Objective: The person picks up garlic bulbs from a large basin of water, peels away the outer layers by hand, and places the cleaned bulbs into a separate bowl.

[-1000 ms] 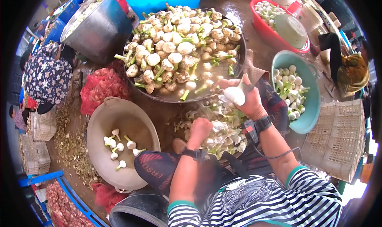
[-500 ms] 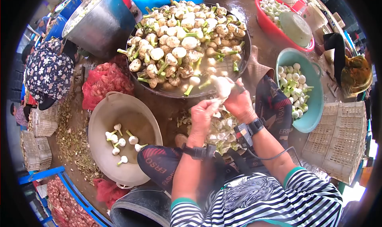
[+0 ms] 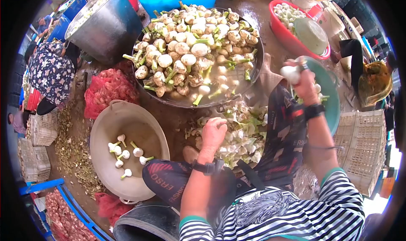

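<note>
Half a second ago both hands were together on the white bulb, in front of the big pan [image 3: 171, 104]; now they've parted. The right hand [image 3: 307, 88] has swung out to that side and grips the white bulb [image 3: 290, 75] over the near rim of the teal basin [image 3: 331, 114], with bulbs lying in it. Something thin shows by its thumb, too blurred to name. The left hand [image 3: 214, 133] has stayed over the heap of peelings [image 3: 242, 144], fingers curled; I can't tell from here whether it pinches anything.

The heap fills the ground between the knees, right up to the right leg [image 3: 282, 143], which bends up between it and the teal basin. On the other side, a strip of brown floor [image 3: 175, 124] runs between the left hand and the grey basin [image 3: 105, 131]. Small bulbs cluster mid-floor of that basin, apart from its far rim.
</note>
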Demonstrator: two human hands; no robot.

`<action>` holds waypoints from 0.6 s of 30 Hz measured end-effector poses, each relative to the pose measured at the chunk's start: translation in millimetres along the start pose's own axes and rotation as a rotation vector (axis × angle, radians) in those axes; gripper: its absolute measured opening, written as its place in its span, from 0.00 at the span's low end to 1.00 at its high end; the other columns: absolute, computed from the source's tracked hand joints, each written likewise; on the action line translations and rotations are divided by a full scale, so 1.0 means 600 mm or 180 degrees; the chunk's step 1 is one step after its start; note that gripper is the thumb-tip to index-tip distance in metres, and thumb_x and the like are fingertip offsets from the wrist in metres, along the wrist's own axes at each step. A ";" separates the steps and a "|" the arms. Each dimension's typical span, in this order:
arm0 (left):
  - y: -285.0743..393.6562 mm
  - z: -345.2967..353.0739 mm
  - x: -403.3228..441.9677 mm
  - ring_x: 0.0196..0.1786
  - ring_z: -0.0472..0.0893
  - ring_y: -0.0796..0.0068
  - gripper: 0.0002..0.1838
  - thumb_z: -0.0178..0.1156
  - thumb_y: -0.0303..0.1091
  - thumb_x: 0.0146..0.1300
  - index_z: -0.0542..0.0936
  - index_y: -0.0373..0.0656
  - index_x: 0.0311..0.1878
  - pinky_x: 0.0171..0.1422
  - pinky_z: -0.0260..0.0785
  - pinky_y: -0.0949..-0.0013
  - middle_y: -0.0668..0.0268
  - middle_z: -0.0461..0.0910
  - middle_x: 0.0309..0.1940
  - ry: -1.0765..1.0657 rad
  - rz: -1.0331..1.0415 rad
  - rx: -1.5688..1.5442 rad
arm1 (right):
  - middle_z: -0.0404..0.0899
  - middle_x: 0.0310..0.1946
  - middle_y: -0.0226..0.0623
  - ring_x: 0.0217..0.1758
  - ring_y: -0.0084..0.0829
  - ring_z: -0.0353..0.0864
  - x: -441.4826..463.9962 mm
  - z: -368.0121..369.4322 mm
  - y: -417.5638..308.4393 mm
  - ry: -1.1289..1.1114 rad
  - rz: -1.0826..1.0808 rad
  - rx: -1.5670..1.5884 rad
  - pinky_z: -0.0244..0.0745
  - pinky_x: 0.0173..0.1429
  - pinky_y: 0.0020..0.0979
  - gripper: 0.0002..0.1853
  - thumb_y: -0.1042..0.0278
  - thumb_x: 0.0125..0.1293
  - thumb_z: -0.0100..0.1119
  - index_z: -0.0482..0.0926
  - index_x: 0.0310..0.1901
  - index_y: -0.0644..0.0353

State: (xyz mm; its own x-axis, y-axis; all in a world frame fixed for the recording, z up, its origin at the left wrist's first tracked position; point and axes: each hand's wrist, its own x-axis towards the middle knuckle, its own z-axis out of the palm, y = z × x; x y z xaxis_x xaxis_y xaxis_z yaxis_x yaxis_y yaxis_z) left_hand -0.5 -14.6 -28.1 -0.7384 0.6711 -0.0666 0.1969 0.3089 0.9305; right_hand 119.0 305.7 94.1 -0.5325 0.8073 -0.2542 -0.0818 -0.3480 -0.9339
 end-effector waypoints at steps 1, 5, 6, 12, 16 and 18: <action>0.006 -0.003 0.001 0.40 0.80 0.60 0.13 0.61 0.33 0.50 0.82 0.43 0.40 0.47 0.71 0.65 0.58 0.81 0.37 -0.0093 -0.0114 -0.0062 | 0.81 0.35 0.36 0.36 0.29 0.80 0.046 -0.066 -0.018 0.0088 -0.0236 -0.0121 0.76 0.41 0.32 0.19 0.54 0.65 0.55 0.78 0.43 0.64; 0.004 0.022 0.008 0.31 0.81 0.68 0.11 0.61 0.37 0.54 0.82 0.39 0.35 0.39 0.71 0.68 0.59 0.82 0.29 -0.0168 -0.0550 -0.0855 | 0.82 0.42 0.37 0.45 0.27 0.79 0.075 -0.155 -0.083 0.1799 -0.1198 -0.4762 0.70 0.50 0.29 0.21 0.58 0.57 0.63 0.79 0.51 0.58; 0.006 0.028 0.010 0.29 0.80 0.74 0.11 0.60 0.36 0.56 0.81 0.37 0.34 0.37 0.70 0.71 0.59 0.82 0.25 -0.0132 -0.0345 -0.0808 | 0.82 0.41 0.37 0.44 0.28 0.78 0.082 -0.144 -0.072 0.1083 -0.1116 -0.4057 0.70 0.50 0.29 0.20 0.61 0.58 0.62 0.79 0.51 0.59; 0.025 0.018 0.012 0.29 0.78 0.80 0.10 0.60 0.33 0.58 0.81 0.35 0.37 0.35 0.70 0.74 0.61 0.83 0.28 -0.0082 -0.0647 -0.0814 | 0.82 0.39 0.37 0.41 0.24 0.78 0.021 0.149 0.080 -0.1730 -0.0839 -0.3768 0.73 0.47 0.27 0.20 0.79 0.54 0.54 0.76 0.52 0.62; 0.027 0.004 0.016 0.30 0.75 0.85 0.11 0.60 0.32 0.61 0.80 0.34 0.41 0.36 0.70 0.76 0.67 0.82 0.29 -0.0133 -0.0974 -0.1127 | 0.80 0.41 0.51 0.45 0.45 0.80 0.060 0.267 0.245 -0.2375 -0.1024 -0.4663 0.74 0.51 0.38 0.19 0.66 0.53 0.61 0.78 0.49 0.60; 0.044 -0.004 0.022 0.31 0.71 0.89 0.08 0.60 0.29 0.61 0.81 0.35 0.41 0.35 0.65 0.81 0.74 0.79 0.28 -0.0138 -0.1386 -0.1524 | 0.81 0.33 0.50 0.38 0.47 0.81 0.066 0.292 0.285 -0.2216 -0.0967 -0.5248 0.75 0.46 0.41 0.09 0.74 0.51 0.54 0.81 0.33 0.64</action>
State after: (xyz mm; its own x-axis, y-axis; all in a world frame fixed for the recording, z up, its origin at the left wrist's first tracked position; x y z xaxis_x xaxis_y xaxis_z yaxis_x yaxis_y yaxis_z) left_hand -6.7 0.4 -3.6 -0.6570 0.5820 -0.4793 -0.4315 0.2310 0.8720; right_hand -63.7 194.5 -31.8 -0.9114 0.2704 -0.3103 0.3632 0.8830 -0.2973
